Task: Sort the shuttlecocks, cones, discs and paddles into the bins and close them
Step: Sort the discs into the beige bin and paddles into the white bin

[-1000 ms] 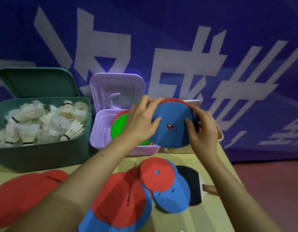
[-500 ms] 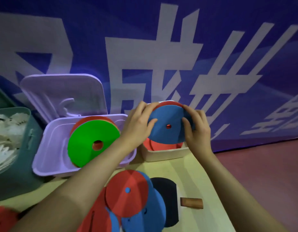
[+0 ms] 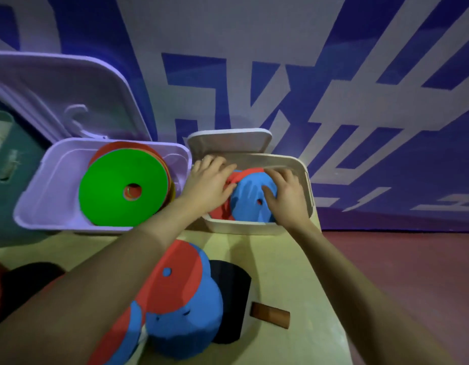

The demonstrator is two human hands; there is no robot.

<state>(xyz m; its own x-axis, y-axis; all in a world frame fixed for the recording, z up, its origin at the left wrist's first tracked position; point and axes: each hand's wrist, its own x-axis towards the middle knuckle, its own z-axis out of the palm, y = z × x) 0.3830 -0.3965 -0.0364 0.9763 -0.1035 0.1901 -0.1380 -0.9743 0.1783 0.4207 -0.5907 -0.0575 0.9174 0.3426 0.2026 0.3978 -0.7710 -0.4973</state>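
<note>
Both hands are inside the white bin (image 3: 257, 227) at centre right of the frame, its lid (image 3: 229, 142) tilted open behind it. The left hand (image 3: 208, 185) lies flat over red discs (image 3: 220, 212) in the bin's left half, fingers (image 3: 219, 167) straight and slightly spread, pressing down rather than gripping. The right hand (image 3: 286, 196) rests on the blue disc (image 3: 250, 204) — fingers gently curved and spread over its upper right surface, thumb lying near the disc's centre hole. The blue disc sits tilted on top of the red ones, between the two hands and touching both.

At centre left, the lilac bin (image 3: 44, 206) stands open, lid (image 3: 70, 96) raised against the wall. It holds a stack topped by a green disc (image 3: 115, 191), with red and orange edges showing behind it. A teal bin (image 3: 7, 180) is partly visible at the far left edge; its contents cannot be made out.

On the counter (image 3: 294, 272) in the lower half of the frame lies a loose pile of discs — a red disc (image 3: 180, 275) overlapping a blue one (image 3: 186, 330), partly hidden by the left forearm. Just right of the pile lies a black paddle (image 3: 233, 291), its brown handle (image 3: 270, 314) pointing to the right. A blue banner (image 3: 333, 75) with large white characters fills the upper frame.
</note>
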